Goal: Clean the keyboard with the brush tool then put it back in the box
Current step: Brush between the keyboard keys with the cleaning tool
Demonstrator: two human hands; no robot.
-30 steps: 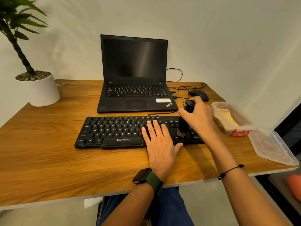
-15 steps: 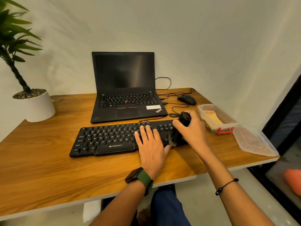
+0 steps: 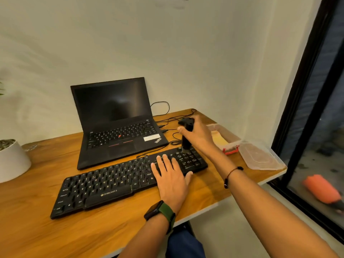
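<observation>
A black keyboard (image 3: 111, 185) lies on the wooden desk (image 3: 46, 235) in front of a laptop. My left hand (image 3: 171, 177) rests flat on its right half, fingers straight over the keys. My right hand (image 3: 197, 136) grips a black brush tool (image 3: 187, 135) upright, its bristle end touching the top of the number pad. To the right of that hand stands an open clear plastic box (image 3: 226, 136) with a red clasp, partly hidden by my right wrist.
The box's clear lid (image 3: 260, 157) lies at the desk's right corner. An open black laptop (image 3: 115, 123) sits behind the keyboard, with cables beside it. A white plant pot (image 3: 11, 161) stands at the left. A dark-framed window (image 3: 307, 90) is on the right.
The view has swung to the right. My right hand has moved the brush from the lower edge of the number pad up to its top edge. The left hand stays on the keys.
</observation>
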